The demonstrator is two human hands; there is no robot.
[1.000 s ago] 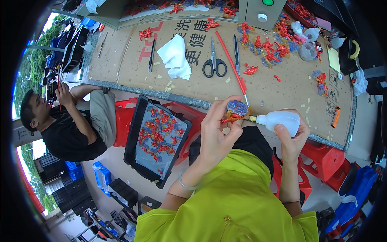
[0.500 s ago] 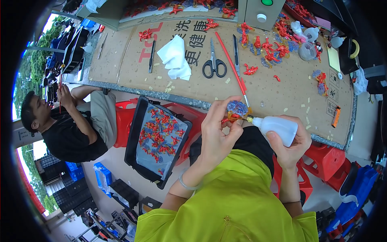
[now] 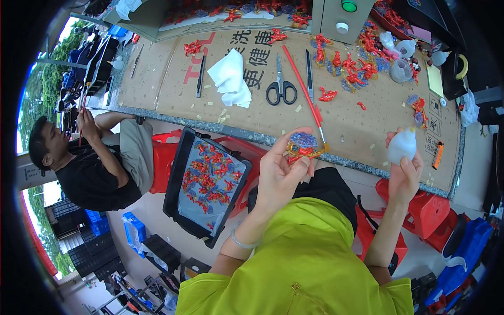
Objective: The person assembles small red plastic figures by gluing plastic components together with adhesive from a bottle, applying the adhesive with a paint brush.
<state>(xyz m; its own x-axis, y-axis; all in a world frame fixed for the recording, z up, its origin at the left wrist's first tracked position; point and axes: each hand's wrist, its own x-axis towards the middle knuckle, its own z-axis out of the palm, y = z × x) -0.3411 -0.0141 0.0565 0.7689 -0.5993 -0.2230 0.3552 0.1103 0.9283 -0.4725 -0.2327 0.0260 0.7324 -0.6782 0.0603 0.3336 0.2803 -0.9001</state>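
Left hand [image 3: 277, 176]: thumb and fingertips drawn narrow, pinching one red, blue and amber figure [image 3: 303, 139]. Long axis lies roughly crosswise; blue mass at the far side, amber end pointing toward the right fingers.

Right hand [image 3: 405, 177]: fingers curled round a white squeeze bottle [image 3: 402, 147], thumb on its near side. Bottle stands near upright, tip up, leaning slightly right; well apart from the figure.

Tray [image 3: 171, 184], black: left of the left fingers. Holds many figures of like colours, seemingly finished.

Brush [image 3: 299, 79], red-handled: just beyond the left fingertips, bristles toward them.

Orange cutter [image 3: 438, 156]: right of the right fingers.

Scissors [image 3: 280, 83], black-handled: beyond the left fingers.

Clustered figures [image 3: 349, 63]: farther, beyond both hands; probably awaiting work. Held figure: its coloured parts appear joined; whether complete, cannot tell.
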